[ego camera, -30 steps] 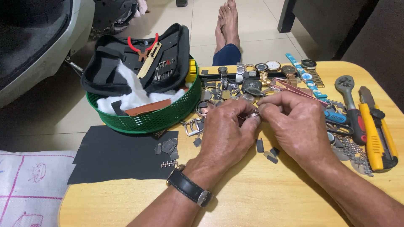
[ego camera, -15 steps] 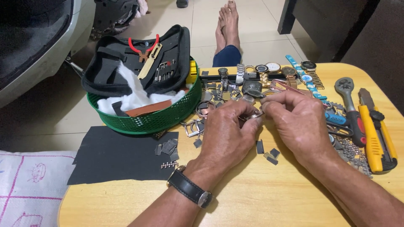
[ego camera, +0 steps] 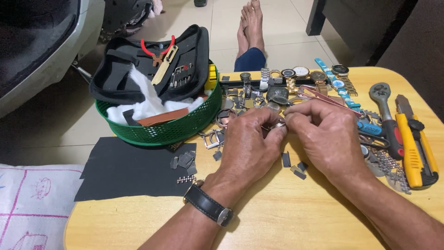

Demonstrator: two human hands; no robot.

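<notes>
Free room: bare yellow wooden tabletop (ego camera: pixel 286 217) toward the near edge. Obstacles: green plastic mesh basket (ego camera: pixel 162 129) at left; black sandpaper sheet (ego camera: pixel 125 169); scattered watches and metal parts (ego camera: pixel 286 83) behind; yellow utility knife (ego camera: pixel 416 143) at right.

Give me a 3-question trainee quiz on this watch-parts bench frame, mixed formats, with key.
1. True or false: the left hand and right hand meet fingertip to fingertip over a small metal part.
2. Multiple choice: the green basket holds A) a black tool pouch and white wadding, B) wristwatches, C) a yellow utility knife.
3. Fill in: the black sheet lies on the person's ____ side of the wooden table.

Key: 1 true; 2 A; 3 left.
</notes>
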